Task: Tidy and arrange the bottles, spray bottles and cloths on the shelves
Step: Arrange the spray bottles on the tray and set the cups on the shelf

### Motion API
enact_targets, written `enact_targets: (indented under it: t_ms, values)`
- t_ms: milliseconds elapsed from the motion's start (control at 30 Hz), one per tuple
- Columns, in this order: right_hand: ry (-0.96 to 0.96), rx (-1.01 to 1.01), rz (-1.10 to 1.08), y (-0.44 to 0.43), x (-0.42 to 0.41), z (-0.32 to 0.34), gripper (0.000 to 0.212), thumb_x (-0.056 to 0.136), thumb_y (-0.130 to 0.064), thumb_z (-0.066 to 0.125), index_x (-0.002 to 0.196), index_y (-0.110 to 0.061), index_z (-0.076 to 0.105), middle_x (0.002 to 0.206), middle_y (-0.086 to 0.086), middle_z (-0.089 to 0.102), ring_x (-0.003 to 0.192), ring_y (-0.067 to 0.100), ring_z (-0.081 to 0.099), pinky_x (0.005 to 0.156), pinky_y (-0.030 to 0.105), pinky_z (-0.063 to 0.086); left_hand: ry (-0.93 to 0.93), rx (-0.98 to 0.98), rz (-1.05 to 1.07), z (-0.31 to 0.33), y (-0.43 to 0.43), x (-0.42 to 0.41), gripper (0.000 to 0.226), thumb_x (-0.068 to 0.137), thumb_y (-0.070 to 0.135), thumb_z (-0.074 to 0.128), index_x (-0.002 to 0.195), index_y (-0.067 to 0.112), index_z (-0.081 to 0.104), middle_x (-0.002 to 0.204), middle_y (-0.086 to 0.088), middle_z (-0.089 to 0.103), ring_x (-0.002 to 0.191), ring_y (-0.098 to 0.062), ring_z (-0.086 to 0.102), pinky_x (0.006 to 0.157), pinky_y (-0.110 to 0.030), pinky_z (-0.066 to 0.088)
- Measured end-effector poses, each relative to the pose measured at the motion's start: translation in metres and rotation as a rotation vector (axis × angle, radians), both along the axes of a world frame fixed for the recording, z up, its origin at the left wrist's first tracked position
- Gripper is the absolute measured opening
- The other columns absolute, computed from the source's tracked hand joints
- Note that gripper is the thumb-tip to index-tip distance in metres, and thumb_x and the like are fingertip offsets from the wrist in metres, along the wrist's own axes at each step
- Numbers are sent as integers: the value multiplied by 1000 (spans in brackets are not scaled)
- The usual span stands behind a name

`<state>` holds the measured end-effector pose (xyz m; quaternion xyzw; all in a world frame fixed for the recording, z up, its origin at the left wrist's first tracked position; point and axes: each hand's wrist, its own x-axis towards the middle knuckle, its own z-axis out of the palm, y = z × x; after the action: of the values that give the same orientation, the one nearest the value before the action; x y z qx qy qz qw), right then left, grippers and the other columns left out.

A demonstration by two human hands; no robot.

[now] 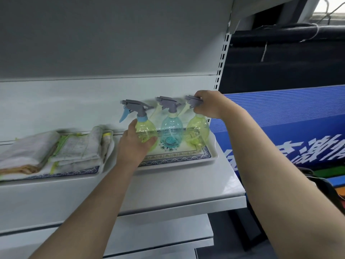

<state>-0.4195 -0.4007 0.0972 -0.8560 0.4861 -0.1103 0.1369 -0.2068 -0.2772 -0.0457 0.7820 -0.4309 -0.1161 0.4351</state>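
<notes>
Three spray bottles stand in a row on a white tray with a blue patterned rim (pixel 186 158) on the shelf. My left hand (pixel 130 146) grips the body of the left yellow-green spray bottle (pixel 145 130), which has a grey head and a blue trigger. The blue spray bottle (pixel 171 130) stands in the middle, untouched. My right hand (pixel 207 104) holds the grey head of the right yellow-green spray bottle (pixel 197 128). Folded white cloths (pixel 74 149) lie stacked on a second tray (pixel 78 171) to the left.
The white shelf board (pixel 177 186) has bare room in front of the trays, with its right edge close to the bottle tray. A lower shelf (pixel 158 232) sits beneath. A blue banner (pixel 289 128) with white characters stands to the right of the shelving.
</notes>
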Motion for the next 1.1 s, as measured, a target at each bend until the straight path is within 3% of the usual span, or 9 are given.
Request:
enact_targets:
  t_ms: [200, 367, 500, 567, 667, 800, 933, 1000, 1100]
  values:
    - [-41, -55, 12, -11, 6, -7, 8, 94, -19, 49, 98, -15, 54, 95, 11, 58, 77, 27, 53, 56, 29, 38, 22, -11, -13, 0, 0, 2, 94, 73, 56, 75, 150, 33, 26, 141, -3, 53, 130, -25, 50, 105, -48, 44]
    - [-32, -33, 15, -13, 10, -8, 11, 95, -18, 42, 95, -15, 53, 92, 8, 56, 74, 25, 50, 67, 30, 42, 67, -14, -27, 3, -1, 2, 92, 77, 50, 77, 151, 34, 25, 144, -3, 49, 130, -22, 49, 104, -45, 45]
    - [-44, -29, 28, -14, 11, -8, 15, 93, -20, 39, 89, -18, 53, 102, 9, 63, 80, 27, 53, 73, 35, 49, 92, -21, -45, 5, 0, 3, 93, 77, 50, 77, 152, 35, 24, 146, -1, 48, 132, -20, 48, 106, -43, 44]
    - [-45, -23, 29, -13, 11, -6, 15, 93, -22, 38, 87, -19, 51, 101, 8, 63, 81, 27, 53, 70, 33, 47, 94, -14, -49, 5, 1, 4, 95, 76, 52, 77, 152, 35, 24, 146, 1, 49, 132, -20, 48, 106, -41, 43]
    - [2, 5, 39, -13, 9, -2, 13, 92, -25, 43, 97, -19, 55, 98, 6, 61, 83, 26, 55, 67, 31, 44, 93, -19, -58, 6, 3, 4, 104, 66, 65, 74, 152, 37, 22, 146, 2, 50, 133, -20, 48, 107, -46, 44]
    - [-110, 56, 76, -5, 8, 13, 39, 85, -43, 57, 122, -28, 60, 113, -6, 65, 82, 17, 70, 82, 32, 55, 90, -2, -27, 5, 3, 4, 108, 72, 58, 77, 155, 36, 11, 155, -3, 38, 142, -23, 35, 113, -50, 36]
    - [-230, -38, 124, 11, 18, 30, 39, 83, -44, 62, 120, -30, 63, 125, -10, 58, 64, 20, 72, 70, 37, 62, 65, -9, -5, 5, 4, 3, 101, 71, 60, 73, 153, 41, 16, 148, -2, 45, 136, -23, 42, 107, -50, 43]
    - [-314, -85, 147, 19, 20, 30, 38, 86, -45, 65, 121, -28, 64, 122, -11, 56, 74, 16, 68, 70, 35, 61, 37, -2, -10, 6, 4, 4, 89, 77, 52, 74, 151, 37, 27, 142, -2, 49, 132, -23, 45, 108, -48, 42]
    - [-362, -173, 181, 28, 20, 20, 41, 90, -44, 66, 125, -24, 64, 121, -8, 59, 104, 13, 57, 84, 24, 41, 51, -2, -55, 9, 7, 7, 84, 79, 46, 76, 149, 34, 31, 140, 1, 52, 129, -19, 48, 108, -43, 42]
